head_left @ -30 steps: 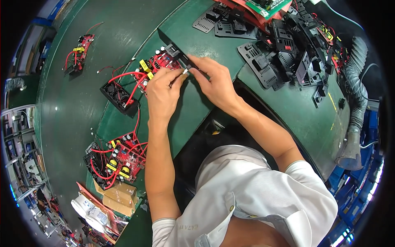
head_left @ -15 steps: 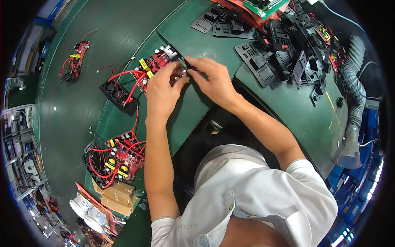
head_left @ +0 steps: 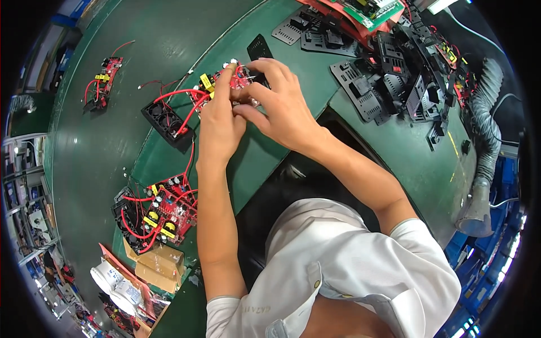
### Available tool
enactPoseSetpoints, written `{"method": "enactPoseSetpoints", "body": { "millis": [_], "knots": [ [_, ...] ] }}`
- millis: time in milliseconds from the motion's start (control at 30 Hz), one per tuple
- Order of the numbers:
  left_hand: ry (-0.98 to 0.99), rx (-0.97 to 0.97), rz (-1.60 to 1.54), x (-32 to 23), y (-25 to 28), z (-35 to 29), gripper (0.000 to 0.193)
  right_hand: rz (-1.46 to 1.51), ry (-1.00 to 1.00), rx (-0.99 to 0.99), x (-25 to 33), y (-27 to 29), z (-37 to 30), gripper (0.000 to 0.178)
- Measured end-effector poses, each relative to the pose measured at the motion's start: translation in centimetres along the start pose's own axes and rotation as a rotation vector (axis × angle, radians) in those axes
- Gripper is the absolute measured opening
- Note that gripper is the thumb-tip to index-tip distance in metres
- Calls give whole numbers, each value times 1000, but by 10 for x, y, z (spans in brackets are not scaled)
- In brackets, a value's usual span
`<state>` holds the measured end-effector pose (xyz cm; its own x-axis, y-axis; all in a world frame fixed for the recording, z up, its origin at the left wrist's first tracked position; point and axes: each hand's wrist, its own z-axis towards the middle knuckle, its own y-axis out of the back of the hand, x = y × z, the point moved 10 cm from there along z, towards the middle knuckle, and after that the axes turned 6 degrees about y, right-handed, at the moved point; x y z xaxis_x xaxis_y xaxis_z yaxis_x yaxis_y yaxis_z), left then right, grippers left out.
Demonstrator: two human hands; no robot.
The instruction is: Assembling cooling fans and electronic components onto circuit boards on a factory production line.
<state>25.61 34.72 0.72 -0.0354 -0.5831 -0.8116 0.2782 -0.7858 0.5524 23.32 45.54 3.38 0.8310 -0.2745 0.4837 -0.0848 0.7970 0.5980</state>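
A red circuit board (head_left: 208, 84) with yellow-labelled parts and thick red wires lies under both hands. My left hand (head_left: 221, 121) grips its near side, index finger stretched along the top and the other fingers curled under or behind. My right hand (head_left: 282, 107) is closed on the board's right end, thumb and fingers bent toward my left hand. The fingertips are partly hidden. Beyond the right fingers a slotted black panel (head_left: 258, 47) stands out at a tilt by the board's far end. A black twin-fan unit (head_left: 168, 121) is wired to the board at left.
Another red board (head_left: 176, 217) with a fan lies nearer me, above an open cardboard box (head_left: 160, 267). A smaller board (head_left: 107, 79) sits at far left. Black slotted panels (head_left: 360, 90) are heaped at right, before a grey flexible duct (head_left: 486, 107).
My right hand has moved left onto the board and its fingers have curled in. The black panel now shows its slotted face beyond the fingers. My left index finger has stretched out.
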Motion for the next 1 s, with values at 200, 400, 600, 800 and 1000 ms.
{"method": "enactPoseSetpoints", "body": {
  "millis": [200, 400, 600, 800, 1000],
  "knots": [
    [54, 29, -132, 9, 0, 1, 72, 83, -50, -14, -13, -2, 4, 15],
    [68, -51, -256, 12, 5, 2, 54, 280, -317, 56, -48, -1, -15, 13],
    [9, -78, -133, 5, 5, 2, 46, 254, -417, 72, -55, 0, -21, 17],
    [41, -101, -233, 8, 7, 1, 32, 464, -522, 86, -71, -12, -28, 19],
    [-70, -71, 1, -6, 6, -1, 18, 395, -462, 90, -66, -9, -26, 17]
  ]
}}
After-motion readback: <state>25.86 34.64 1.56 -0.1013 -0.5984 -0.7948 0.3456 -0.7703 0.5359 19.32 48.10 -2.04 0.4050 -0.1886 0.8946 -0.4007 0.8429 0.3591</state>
